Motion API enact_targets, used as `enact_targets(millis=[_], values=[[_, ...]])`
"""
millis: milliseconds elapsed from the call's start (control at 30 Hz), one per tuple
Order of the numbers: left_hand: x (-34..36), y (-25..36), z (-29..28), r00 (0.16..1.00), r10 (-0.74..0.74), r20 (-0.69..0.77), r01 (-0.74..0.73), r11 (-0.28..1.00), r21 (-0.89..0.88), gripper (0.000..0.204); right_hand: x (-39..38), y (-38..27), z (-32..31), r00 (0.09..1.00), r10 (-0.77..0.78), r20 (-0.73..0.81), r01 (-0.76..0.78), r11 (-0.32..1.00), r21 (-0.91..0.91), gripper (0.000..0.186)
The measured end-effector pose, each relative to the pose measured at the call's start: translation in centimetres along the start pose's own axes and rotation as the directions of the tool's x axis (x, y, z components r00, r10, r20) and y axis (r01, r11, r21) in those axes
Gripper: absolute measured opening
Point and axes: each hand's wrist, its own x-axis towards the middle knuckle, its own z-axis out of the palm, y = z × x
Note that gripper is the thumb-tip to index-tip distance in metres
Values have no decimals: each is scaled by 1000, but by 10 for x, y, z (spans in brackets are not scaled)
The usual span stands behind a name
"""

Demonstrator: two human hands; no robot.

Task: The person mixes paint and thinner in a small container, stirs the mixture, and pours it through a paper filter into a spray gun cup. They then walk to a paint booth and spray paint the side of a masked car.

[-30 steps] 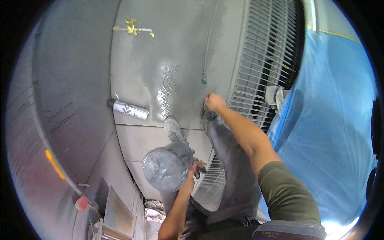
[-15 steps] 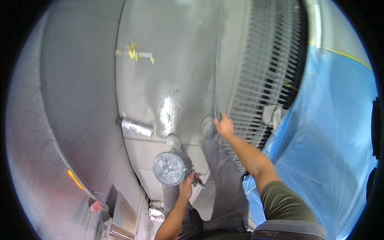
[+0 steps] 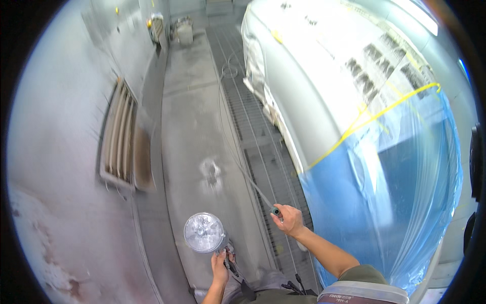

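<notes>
Two at work, head view: left hand [image 3: 219, 268] low, near the middle; right hand [image 3: 290, 223] higher and off to the right, both bare, both busy!
Left grip: clamped on the spray gun [image 3: 232, 266], fingers [image 3: 221, 257] closed around the dark body, right below the cup [image 3: 204, 232].
Cup: round, clear, held out over the floor panel [image 3: 187, 116], just up and to the left of the hand, and facing the camera.
Right grip: clamped on the hose [image 3: 260, 194], fingers curled tight just by the green end fitting [image 3: 275, 211], dark opening turned toward the camera.
Hose run: heading up and left from the hand, crossing the grating [image 3: 276, 175], thinning out toward loose loops [image 3: 229, 72] farther off.
Gun and fitting: well apart, cup to the left, fitting to the right and a touch higher.
Floor: gray, stretching straight ahead, bright with a shiny patch [image 3: 210, 172] beyond the cup.
Right flank: big curved shape under a blue plastic sheet [image 3: 354, 202], edged with a yellow strip [image 3: 349, 133], topped by a white covering [image 3: 314, 55].
Left flank: mottled gray wall [image 3: 61, 142], carrying a framed unit of upright tubes [image 3: 119, 134].
</notes>
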Motion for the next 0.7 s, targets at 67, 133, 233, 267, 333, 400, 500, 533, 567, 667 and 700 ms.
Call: enact_targets(millis=[67, 133, 233, 267, 333, 400, 500, 533, 567, 667, 700], values=[[56, 55, 29, 988, 114, 101, -118, 993, 31, 35, 84, -24, -8, 980, -129, -148, 125, 991, -40, 35], [118, 114, 59, 954, 191, 232, -203, 979, 30, 41, 165, -50, -12, 893, -206, -400, 235, 972, 26, 38], [193, 215, 105, 840, 293, 457, -330, 944, 1, 42, 265, -91, -3, 864, -2, -503, 288, 822, 491, 41], [218, 250, 126, 799, 333, 501, -393, 920, 15, 45, 299, -100, 6, 865, 87, -494, 314, 675, 667, 43], [256, 317, 169, 735, 398, 549, -486, 874, 17, 54, 356, -107, 14, 902, 21, -431, 319, 640, 699, 46], [287, 376, 212, 637, 482, 602, -638, 768, 61, 79, 395, -102, 15, 953, -103, -284, 275, 680, 680, 50], [347, 452, 275, 534, 583, 613, -736, 677, -2, 66, 458, -95, 47, 993, -10, -119, 78, 811, 580, 52], [371, 474, 294, 545, 590, 596, -749, 662, 29, 56, 481, -90, 61, 997, 50, -64, -5, 827, 563, 51], [397, 498, 314, 554, 602, 575, -758, 650, 51, 46, 501, -84, 74, 998, 66, -21, -43, 835, 549, 43], [468, 543, 371, 583, 654, 483, -762, 646, 45, 30, 587, -69, 118, 995, 98, -10, -70, 770, 634, 36], [492, 558, 390, 590, 674, 444, -762, 647, 31, 27, 619, -57, 123, 999, 33, 9, -31, 764, 645, 33]])
